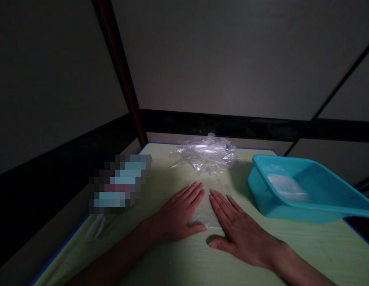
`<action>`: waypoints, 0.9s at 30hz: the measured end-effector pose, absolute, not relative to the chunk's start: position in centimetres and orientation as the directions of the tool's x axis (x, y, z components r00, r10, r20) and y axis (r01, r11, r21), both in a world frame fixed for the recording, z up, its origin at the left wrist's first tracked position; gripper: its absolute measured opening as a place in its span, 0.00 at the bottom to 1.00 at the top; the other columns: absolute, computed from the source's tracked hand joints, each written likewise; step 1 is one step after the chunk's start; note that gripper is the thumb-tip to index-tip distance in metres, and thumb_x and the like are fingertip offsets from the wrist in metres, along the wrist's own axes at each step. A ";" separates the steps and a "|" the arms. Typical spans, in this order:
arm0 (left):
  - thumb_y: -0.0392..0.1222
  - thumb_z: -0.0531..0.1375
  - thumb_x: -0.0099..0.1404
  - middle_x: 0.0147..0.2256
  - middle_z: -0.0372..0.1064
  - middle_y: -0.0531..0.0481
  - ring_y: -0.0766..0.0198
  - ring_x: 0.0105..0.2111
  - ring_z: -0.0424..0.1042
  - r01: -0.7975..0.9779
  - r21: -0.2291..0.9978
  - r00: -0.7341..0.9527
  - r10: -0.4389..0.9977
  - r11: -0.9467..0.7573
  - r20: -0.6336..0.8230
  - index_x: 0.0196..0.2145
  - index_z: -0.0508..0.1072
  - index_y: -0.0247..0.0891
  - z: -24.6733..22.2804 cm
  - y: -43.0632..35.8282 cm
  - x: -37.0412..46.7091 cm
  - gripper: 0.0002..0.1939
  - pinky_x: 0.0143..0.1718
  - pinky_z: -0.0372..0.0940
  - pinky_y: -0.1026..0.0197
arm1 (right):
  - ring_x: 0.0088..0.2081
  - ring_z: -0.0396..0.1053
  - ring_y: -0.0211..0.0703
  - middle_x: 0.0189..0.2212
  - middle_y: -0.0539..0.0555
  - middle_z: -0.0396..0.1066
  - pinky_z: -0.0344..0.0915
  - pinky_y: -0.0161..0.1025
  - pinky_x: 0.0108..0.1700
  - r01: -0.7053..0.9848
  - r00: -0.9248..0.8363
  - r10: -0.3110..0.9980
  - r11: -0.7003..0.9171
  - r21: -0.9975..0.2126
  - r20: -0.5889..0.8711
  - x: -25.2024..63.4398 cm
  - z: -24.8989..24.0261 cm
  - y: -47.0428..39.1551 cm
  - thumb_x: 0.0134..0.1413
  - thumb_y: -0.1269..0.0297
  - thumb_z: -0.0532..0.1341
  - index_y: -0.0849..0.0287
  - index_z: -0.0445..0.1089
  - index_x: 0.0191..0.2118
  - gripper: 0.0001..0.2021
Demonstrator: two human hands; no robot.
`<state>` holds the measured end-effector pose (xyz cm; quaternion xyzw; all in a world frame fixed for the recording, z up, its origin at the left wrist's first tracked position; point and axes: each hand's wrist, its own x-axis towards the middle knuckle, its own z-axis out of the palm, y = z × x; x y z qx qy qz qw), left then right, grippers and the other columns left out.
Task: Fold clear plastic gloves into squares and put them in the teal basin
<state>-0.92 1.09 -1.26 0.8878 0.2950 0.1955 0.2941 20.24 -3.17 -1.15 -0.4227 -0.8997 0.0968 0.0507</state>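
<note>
Because the clear plastic sheet [206,212] is thin and light, we lay our left hand [180,216] and right hand [242,234] flat over its two sides, probably to smooth it and stop it sliding on the surface [172,266]. Our grip is wide on both sides, fingers extended, clasping nothing. The crumpled plastic [208,155] sits just beyond, within easy reach, while the teal basin [300,212] at our right holds flat plastic [288,188], its walls likely containing it
</note>
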 end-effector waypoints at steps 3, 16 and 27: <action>0.50 0.57 0.54 0.59 0.35 0.46 0.53 0.58 0.36 0.410 0.622 0.743 0.640 -0.668 0.198 0.57 0.47 0.35 -1.0 1.1 -1.0 0.38 0.56 0.30 0.55 | 0.59 0.30 0.50 0.59 0.62 0.30 0.38 0.49 0.58 0.729 -0.659 0.752 0.643 -0.233 0.013 20.5 -0.9 -3.2 0.50 0.44 0.46 0.68 0.32 0.60 0.40; 0.49 0.47 0.61 0.59 0.37 0.38 0.58 0.58 0.37 0.777 0.164 0.587 0.793 -0.608 0.162 0.56 0.47 0.26 -1.8 0.8 0.2 0.31 0.57 0.40 0.55 | 0.59 0.36 0.47 0.58 0.63 0.38 0.43 0.47 0.57 0.861 -0.472 0.862 0.496 -0.113 0.185 19.5 -1.7 -0.4 0.56 0.53 0.45 0.69 0.43 0.58 0.30; 0.55 0.44 0.60 0.58 0.38 0.38 0.55 0.58 0.35 0.771 0.062 0.628 0.772 -0.634 0.096 0.56 0.46 0.26 -1.5 0.9 -0.2 0.34 0.56 0.39 0.52 | 0.59 0.35 0.48 0.58 0.64 0.38 0.42 0.48 0.57 0.868 -0.474 0.871 0.487 -0.095 0.133 20.0 -2.3 -0.5 0.55 0.47 0.40 0.72 0.43 0.58 0.34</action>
